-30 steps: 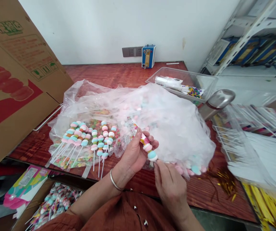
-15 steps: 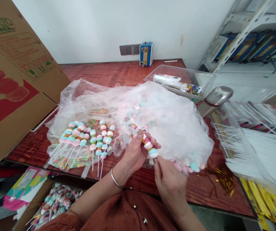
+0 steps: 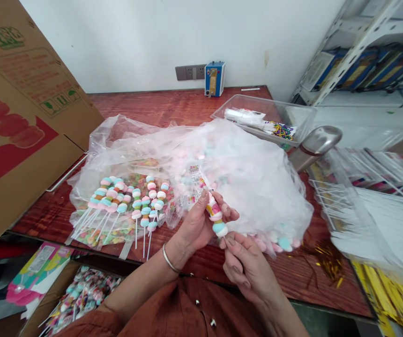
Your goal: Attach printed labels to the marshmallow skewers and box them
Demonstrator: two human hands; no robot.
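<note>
Above the table's front edge, my left hand (image 3: pixel 198 226) is closed around a marshmallow stick (image 3: pixel 219 228) with pink, white and blue pieces. A clear printed wrapper (image 3: pixel 195 177) is over it and extends beyond my left fingers. My right hand (image 3: pixel 250 263) pinches the lower end, just under the blue and white marshmallow; the stick itself is mostly hidden there. To the left, several unwrapped marshmallow sticks (image 3: pixel 145 210) lie on a plastic bag of colourful gummies (image 3: pixel 99 236). A large translucent bag of marshmallows (image 3: pixel 250 173) spreads out behind my hands.
Right of the bag stand a clear tray (image 3: pixel 229 104), a steel flask (image 3: pixel 314 145) and a bin of white sticks (image 3: pixel 380 224). Golden twist ties (image 3: pixel 328 262) lie near the front edge. A cardboard box (image 3: pixel 22 117) rises on the left; wrapped candies (image 3: pixel 85 290) fill a box below.
My right hand has turned, its fingers now curled at the marshmallow stick's lower end. The stick has shifted slightly down and left, and more of the wrapper shows above my left fingers.
</note>
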